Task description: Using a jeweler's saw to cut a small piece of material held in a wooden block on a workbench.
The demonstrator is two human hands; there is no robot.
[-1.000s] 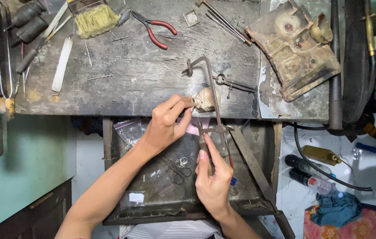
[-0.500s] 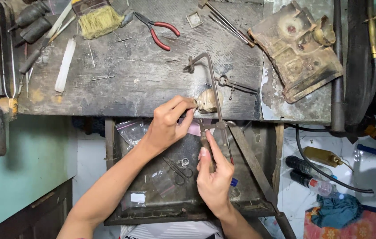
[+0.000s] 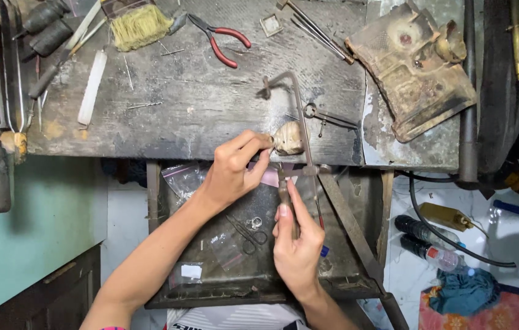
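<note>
My right hand [image 3: 298, 244] grips the handle of a jeweller's saw [image 3: 296, 116] whose metal frame reaches up over the worn workbench [image 3: 198, 104]. My left hand [image 3: 235, 168] pinches something small against the bench's front edge, beside a lumpy tan bench peg [image 3: 288, 137]. What the fingertips hold is too small to make out. Both hands hover over an open metal drawer [image 3: 210, 293] below the bench.
Red-handled pliers [image 3: 222, 43], a yellow brush [image 3: 140, 25], a white stick [image 3: 92, 85], files and a rusty metal block [image 3: 412, 67] lie on the bench. Scissors [image 3: 247, 235], a ring and plastic bags sit in the drawer. Bottles [image 3: 430, 244] and a hose lie on the floor at right.
The hands and saw have barely moved; the saw frame stays upright at the bench peg, and my right hand has shifted only slightly on the handle.
</note>
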